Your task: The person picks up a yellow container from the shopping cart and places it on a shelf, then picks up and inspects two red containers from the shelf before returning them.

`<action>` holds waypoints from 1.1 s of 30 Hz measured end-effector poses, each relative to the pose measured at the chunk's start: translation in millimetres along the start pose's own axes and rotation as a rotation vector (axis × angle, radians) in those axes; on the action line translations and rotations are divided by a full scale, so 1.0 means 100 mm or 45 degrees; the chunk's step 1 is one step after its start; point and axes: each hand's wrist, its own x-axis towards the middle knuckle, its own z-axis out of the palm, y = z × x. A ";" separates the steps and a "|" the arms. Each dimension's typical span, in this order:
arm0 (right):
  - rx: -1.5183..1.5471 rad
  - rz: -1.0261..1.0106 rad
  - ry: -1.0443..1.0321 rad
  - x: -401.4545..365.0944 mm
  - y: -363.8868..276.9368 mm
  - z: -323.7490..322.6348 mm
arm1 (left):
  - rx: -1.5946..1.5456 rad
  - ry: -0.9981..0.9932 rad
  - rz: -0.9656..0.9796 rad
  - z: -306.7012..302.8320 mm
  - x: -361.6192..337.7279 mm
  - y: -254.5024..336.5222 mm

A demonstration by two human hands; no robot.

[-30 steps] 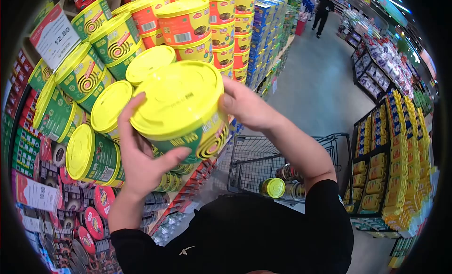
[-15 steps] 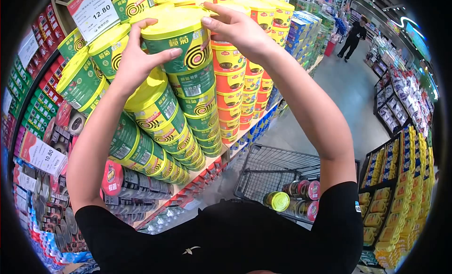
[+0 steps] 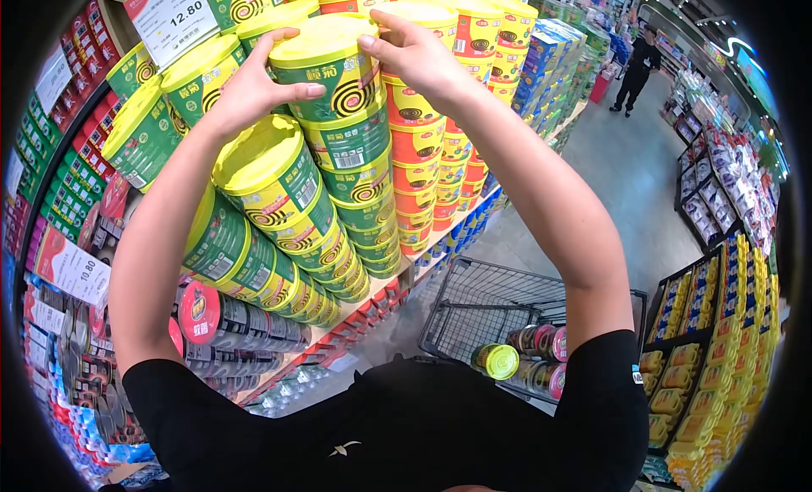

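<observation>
A green tub with a yellow lid [image 3: 326, 79] stands at the top of a column of like tubs [image 3: 348, 147]. My left hand [image 3: 264, 84] clasps its left side, thumb across the front and fingers at the lid's edge. On the right, my right hand [image 3: 416, 57] holds the rim, thumb and fingertips on the lid. Nearer to me, a leaning column is topped by another yellow-lidded tub [image 3: 258, 158], below my left hand. Red and yellow tubs [image 3: 414, 103] rise in columns beside the green ones.
A wire shopping cart [image 3: 461, 302] stands below right, holding a yellow-lidded tub [image 3: 497, 361] and several red-lidded containers [image 3: 550, 344]. A price sign [image 3: 173, 20] is at upper left. Another person [image 3: 636, 69] is in the aisle. Shelves of yellow packages [image 3: 702, 348] line the right.
Both hands stay on the tub, which has shifted slightly right in view. The person in the aisle appears a little nearer and more turned toward the camera.
</observation>
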 end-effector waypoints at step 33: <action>-0.773 1.011 0.033 -4.43 3.01 0.15 | -0.332 -0.505 -0.043 2.59 -2.56 -0.08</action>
